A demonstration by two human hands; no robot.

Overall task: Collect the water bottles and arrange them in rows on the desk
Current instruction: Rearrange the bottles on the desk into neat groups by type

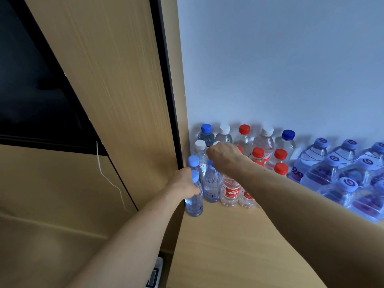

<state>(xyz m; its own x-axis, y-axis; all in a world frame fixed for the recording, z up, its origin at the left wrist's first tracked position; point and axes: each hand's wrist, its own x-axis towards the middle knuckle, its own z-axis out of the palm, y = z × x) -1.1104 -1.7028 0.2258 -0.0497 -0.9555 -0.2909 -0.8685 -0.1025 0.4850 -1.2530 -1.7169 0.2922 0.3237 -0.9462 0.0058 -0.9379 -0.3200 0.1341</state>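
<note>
Since the clear plastic water bottle with a pale blue cap (195, 203) looks full, expect it weighty, stiff and slick; take it mid-body. It stands upright, cap up, at the light wooden desk's (228, 246) near-left corner. The left hand (185, 181) grips its upper body. The right hand (224, 156) curls over caps farther back, and what it holds is hidden.

White Chinese characters stand on the red-label bottle (230, 192), too blurred to read. Just left of it a pale-blue bottle (212, 183) shows what looks like "水". Far right of it, large-bottle caps (350, 185) bear a swirl logo.
</note>
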